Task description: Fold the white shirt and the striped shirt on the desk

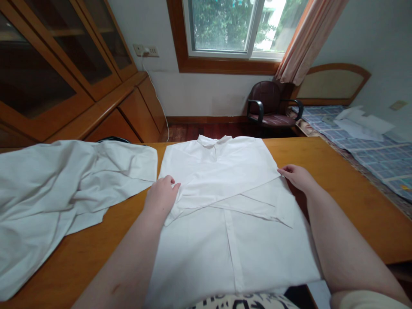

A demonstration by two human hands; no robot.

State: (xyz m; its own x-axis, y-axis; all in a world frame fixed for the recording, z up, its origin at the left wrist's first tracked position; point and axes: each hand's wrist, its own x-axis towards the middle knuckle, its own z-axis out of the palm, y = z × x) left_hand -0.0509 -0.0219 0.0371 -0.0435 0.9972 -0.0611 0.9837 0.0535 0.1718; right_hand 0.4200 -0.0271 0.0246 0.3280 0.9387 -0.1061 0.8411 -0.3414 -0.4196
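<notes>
A white long-sleeved shirt [199,253] lies front up on the table, its collar at the far end and its sleeves folded across the chest, one over the other. My left hand [163,194] is at the shirt's left side, its bent fingers closed on the fabric near the fold; the fingertips are partly hidden. At the opposite side, my right hand [299,177] pinches the edge of the shirt between thumb and fingers, by the fold of the upper sleeve. The hem runs down to the near table edge, close to my body.
Another white cloth garment [74,184] lies rumpled on the left of the wooden table [347,206]. Beyond the table stand a wooden cabinet [106,103], an office chair [270,105] and a bed [370,146] with papers on it. A white cable hangs from a wall socket.
</notes>
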